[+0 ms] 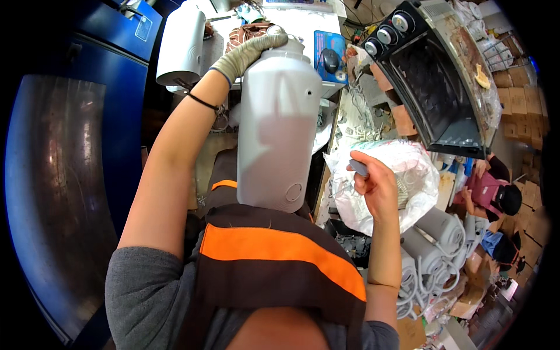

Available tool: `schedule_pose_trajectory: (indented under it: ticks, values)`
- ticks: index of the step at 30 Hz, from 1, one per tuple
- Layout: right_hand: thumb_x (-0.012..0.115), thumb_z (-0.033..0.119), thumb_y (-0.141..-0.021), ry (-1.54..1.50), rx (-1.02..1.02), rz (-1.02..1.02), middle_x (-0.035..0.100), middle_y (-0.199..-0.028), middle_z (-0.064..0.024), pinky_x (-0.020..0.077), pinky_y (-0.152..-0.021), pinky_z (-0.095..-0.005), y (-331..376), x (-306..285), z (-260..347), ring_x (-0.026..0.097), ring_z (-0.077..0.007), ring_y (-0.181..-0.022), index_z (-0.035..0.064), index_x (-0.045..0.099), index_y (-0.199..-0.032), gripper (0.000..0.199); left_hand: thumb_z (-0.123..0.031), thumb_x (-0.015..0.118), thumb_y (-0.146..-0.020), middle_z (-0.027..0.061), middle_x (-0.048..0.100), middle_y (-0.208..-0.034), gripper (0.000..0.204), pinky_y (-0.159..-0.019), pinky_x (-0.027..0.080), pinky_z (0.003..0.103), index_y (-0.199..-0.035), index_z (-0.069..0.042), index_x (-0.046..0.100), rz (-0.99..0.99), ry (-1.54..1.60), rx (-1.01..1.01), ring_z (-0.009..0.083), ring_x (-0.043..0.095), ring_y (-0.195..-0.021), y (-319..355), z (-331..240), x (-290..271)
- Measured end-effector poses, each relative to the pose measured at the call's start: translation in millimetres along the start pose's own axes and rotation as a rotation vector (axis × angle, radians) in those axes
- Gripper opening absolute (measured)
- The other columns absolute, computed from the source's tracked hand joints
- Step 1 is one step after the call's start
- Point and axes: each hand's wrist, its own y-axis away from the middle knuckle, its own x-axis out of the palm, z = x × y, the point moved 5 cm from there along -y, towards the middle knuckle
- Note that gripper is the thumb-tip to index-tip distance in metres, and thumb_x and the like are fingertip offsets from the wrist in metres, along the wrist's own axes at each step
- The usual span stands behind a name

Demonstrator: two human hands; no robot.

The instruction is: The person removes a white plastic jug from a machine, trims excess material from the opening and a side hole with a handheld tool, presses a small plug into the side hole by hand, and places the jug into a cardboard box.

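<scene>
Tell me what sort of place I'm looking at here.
Probably a small appliance assembly workshop: a white plastic housing under the gloved left hand, piled grey hoses, and stacked cardboard boxes.

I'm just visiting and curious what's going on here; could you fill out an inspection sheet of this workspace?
Surface: workbench, mostly covered.
Job's things: tall white plastic housing, upright against the person's apron.
Clutter: clear bag of small parts, black toaster oven, another white housing, blue packaged item.
Hands: gloved left hand grips the housing's top; bare right hand pinches a small grey piece.
Cables: grey bundled cords at the right.
Surroundings: blue machine, cardboard boxes.
</scene>
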Motion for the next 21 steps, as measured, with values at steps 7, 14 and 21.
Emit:
schedule_pose_trajectory:
  ticks: [7, 14, 21]
  values:
    - [0.063, 0.016, -0.088, 0.086, 0.048, -0.21, 0.066, -0.092, -0.0059, 0.0523, -0.067, -0.0228, 12, 15, -31, 0.063, -0.012, -0.078, 0.0013, 0.055, -0.116, 0.032, -0.039, 0.071, -0.079, 0.0089, 0.066, -0.097, 0.05, -0.072, 0.057, 0.029, -0.113, -0.005, 0.059, -0.028, -0.121, 0.089, 0.0165, 0.066, -0.082, -16, 8, -7]
    - [0.066, 0.014, -0.086, 0.02, 0.17, -0.216, 0.065, -0.088, -0.0026, 0.0534, -0.068, -0.0232, 17, 23, -70, 0.062, -0.0097, -0.075, 0.0039, 0.059, -0.103, 0.021, -0.041, 0.069, -0.081, 0.0109, 0.067, -0.093, 0.05, -0.067, 0.058, 0.029, -0.111, -0.003, 0.059, -0.09, -0.285, 0.031, 0.0161, 0.068, -0.075, -28, 22, -14]
    - [0.067, 0.013, -0.085, 0.067, 0.314, -0.227, 0.065, -0.088, -0.0029, 0.0494, -0.061, -0.0202, 25, 35, -107, 0.063, -0.0097, -0.076, 0.004, 0.058, -0.102, 0.021, -0.038, 0.063, -0.087, 0.009, 0.067, -0.098, 0.041, -0.07, 0.056, 0.027, -0.113, -0.007, 0.059, -0.002, -0.172, 0.031, 0.0162, 0.067, -0.08, -64, 38, -36]
